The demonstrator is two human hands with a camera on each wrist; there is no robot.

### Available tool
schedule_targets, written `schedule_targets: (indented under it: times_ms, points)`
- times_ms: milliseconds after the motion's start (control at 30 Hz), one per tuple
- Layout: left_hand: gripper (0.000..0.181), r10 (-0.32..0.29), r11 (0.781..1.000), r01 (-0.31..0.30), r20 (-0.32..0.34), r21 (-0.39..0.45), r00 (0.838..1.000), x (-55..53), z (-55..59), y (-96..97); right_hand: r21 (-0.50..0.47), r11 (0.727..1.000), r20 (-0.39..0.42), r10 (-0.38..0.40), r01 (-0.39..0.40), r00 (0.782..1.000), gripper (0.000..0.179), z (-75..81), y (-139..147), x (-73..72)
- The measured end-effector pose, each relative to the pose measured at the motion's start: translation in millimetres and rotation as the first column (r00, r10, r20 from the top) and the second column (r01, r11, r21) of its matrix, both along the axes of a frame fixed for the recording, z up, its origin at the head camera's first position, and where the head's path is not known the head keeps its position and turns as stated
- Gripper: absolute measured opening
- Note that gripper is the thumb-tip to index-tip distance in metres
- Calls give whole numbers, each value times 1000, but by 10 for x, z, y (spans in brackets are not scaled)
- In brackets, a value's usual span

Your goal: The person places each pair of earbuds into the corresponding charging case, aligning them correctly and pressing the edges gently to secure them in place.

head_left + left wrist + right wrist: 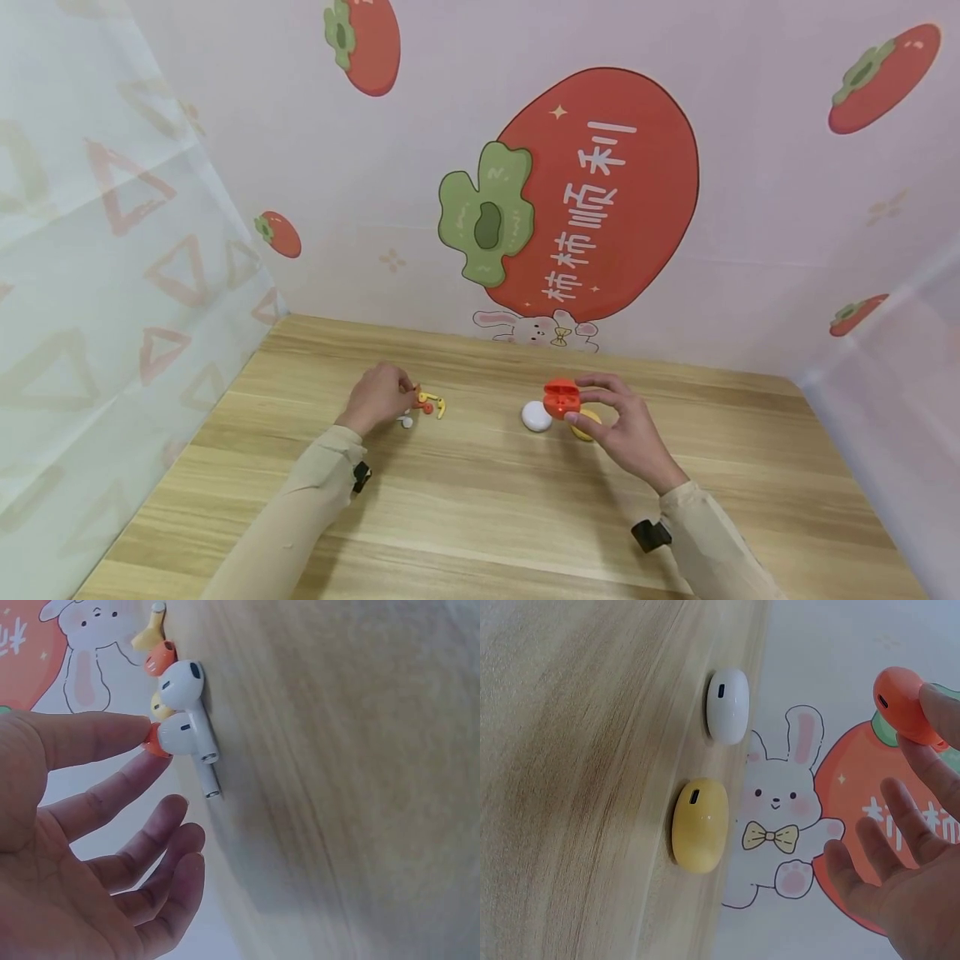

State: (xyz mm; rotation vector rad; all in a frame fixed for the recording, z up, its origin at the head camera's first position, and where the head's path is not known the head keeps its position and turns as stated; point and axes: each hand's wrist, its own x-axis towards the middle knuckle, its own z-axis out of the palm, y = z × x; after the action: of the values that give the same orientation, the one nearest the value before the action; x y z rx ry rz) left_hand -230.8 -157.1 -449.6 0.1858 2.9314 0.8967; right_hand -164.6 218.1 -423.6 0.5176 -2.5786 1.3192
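My left hand (377,397) pinches an orange earbud (155,742) between thumb and forefinger, its other fingers loosely bent. White earbuds (181,686) hide part of that earbud in the left wrist view. Another orange earbud (427,408) and yellow earbuds (440,408) lie on the table just right of this hand. My right hand (626,427) holds an orange earbud case (562,407) above the table by thumb and fingers. The lid of that case stands raised. Below it rest a white case (536,417) and a yellow case (700,826), both closed.
A wooden table (465,500) carries everything. Behind it rises a backdrop (750,317) printed with persimmons and a rabbit. To the left hangs a pale sheet (75,275) with triangles.
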Motion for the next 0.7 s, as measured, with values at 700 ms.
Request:
schedule_targets:
  times_ms: [700]
  points:
    - [15,-153,988,157,-282,-7,947,89,296,197,9,1000,42,-5,4,999,27,10,-63,3]
